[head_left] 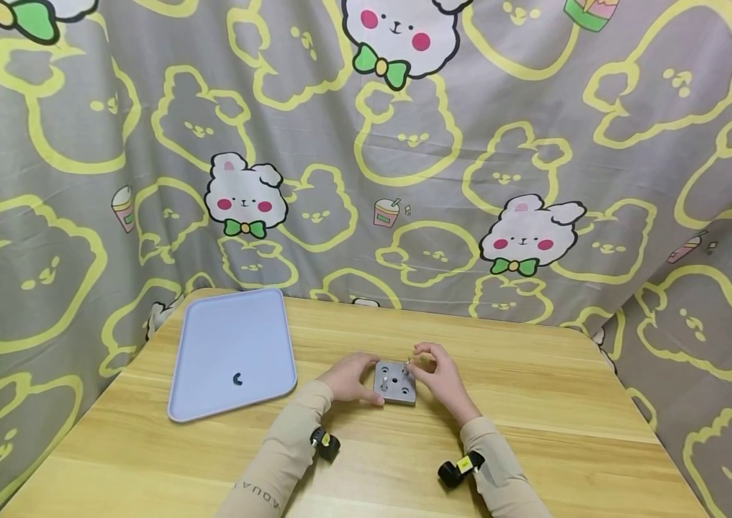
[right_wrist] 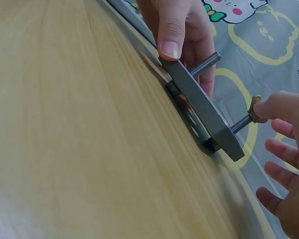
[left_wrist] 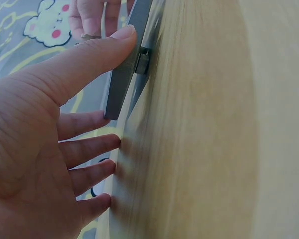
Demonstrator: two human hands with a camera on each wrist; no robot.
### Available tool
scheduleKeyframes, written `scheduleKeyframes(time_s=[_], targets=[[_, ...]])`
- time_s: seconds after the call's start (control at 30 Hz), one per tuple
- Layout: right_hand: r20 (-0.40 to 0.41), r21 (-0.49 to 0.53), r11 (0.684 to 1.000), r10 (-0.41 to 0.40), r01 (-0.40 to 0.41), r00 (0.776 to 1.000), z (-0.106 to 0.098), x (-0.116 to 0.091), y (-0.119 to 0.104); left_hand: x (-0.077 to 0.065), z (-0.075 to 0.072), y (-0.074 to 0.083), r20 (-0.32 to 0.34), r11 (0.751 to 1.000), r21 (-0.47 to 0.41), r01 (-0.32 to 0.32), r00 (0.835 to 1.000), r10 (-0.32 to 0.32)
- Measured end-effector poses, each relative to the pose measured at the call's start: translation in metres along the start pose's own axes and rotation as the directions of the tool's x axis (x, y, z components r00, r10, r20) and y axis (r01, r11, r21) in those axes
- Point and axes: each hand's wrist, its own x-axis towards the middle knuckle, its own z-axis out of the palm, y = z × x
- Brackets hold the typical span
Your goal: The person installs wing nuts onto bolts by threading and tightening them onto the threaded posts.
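A square grey metal plate [head_left: 396,393] with several holes lies in front of me, raised off the wooden table on bolt heads. Two threaded bolts stick up through it; the left bolt [right_wrist: 206,64] is bare at its top. On the right bolt [right_wrist: 240,124] sits a brass-coloured wing nut [right_wrist: 257,110] at the tip. My left hand [head_left: 348,378] grips the plate's left side, thumb on the near edge and the other fingers spread behind. With thumb and index finger, my right hand [head_left: 441,375] pinches the wing nut, its other fingers loosely bent.
A light blue tray [head_left: 193,345] lies on the table's left part, with a small black curved piece [head_left: 237,378] in it. Behind the wooden table [head_left: 534,403] hangs a patterned grey curtain [head_left: 314,266]. Black cameras are strapped to both wrists.
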Motion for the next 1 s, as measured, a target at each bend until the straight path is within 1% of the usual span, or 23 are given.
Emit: scheduleKeyframes(time_s=[0.2, 0.27, 0.43, 0.63, 0.77, 1.0], targets=[[0.046, -0.013, 1.0, 0.009, -0.009, 0.999, -0.0022, -0.0006, -0.0005, 0.0001, 0.0, 0.0, 0.002, 1.0, -0.001, 0.0, 1.0, 0.0], [0.042, -0.015, 1.0, 0.006, -0.005, 0.999, -0.0021, -0.0003, -0.001, 0.0002, -0.0001, 0.0001, 0.0, 1.0, -0.003, -0.001, 1.0, 0.001], [0.005, -0.009, 1.0, 0.03, -0.03, 1.0, -0.0024, -0.0002, -0.0029, -0.0002, -0.0007, 0.0009, -0.004, 1.0, -0.004, -0.002, 1.0, 0.002], [-0.022, 0.003, 1.0, 0.029, -0.029, 0.999, -0.0025, -0.0005, -0.0031, -0.0011, -0.0015, 0.0018, -0.004, 1.0, -0.01, 0.003, 1.0, -0.003], [-0.023, 0.004, 0.999, 0.033, -0.033, 0.999, -0.0016, 0.0004, -0.0018, -0.001, -0.002, 0.0019, -0.003, 1.0, -0.017, 0.001, 1.0, -0.001], [0.005, -0.019, 1.0, -0.007, 0.008, 1.0, -0.0015, 0.0001, 0.0018, -0.0011, -0.0019, 0.0018, -0.001, 1.0, -0.013, -0.004, 1.0, 0.004]])
